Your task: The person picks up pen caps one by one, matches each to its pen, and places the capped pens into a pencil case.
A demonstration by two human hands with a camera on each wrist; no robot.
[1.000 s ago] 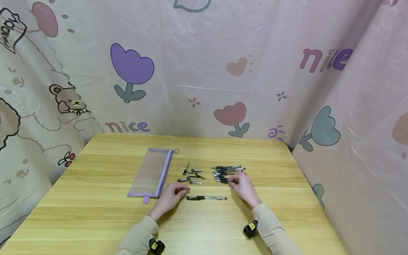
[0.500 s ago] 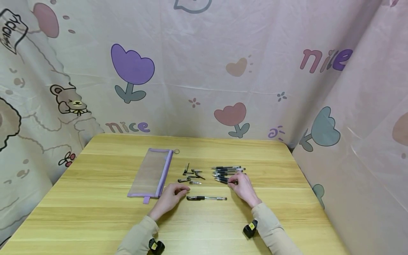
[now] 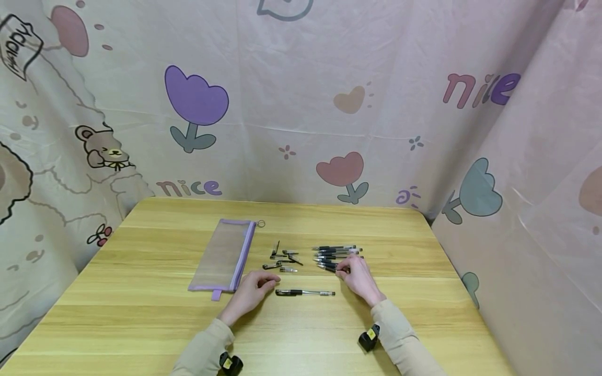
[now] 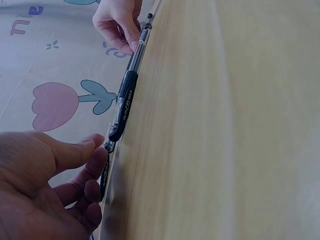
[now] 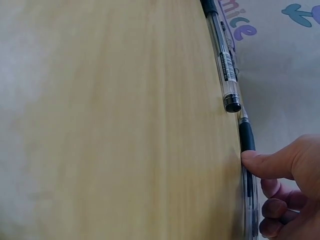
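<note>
A capped black gel pen (image 3: 304, 293) lies crosswise on the table between the two hands. My left hand (image 3: 252, 291) rests at its capped end, thumb and forefinger close together with nothing visible between them. My right hand (image 3: 359, 277) pinches the nearest pen (image 5: 247, 137) of a row of uncapped gel pens (image 3: 335, 247); its thumb lies on the barrel near the black grip, and the other fingertips are partly hidden behind. Several loose pen caps (image 3: 285, 260) lie in a small group beyond the left hand, left of the uncapped pens.
A mesh zip pouch (image 3: 220, 254) with purple edging lies flat at the left, its lower right corner beside my left hand. The wooden table (image 3: 301, 339) ends at a patterned curtain (image 3: 282, 104) at the back and sides.
</note>
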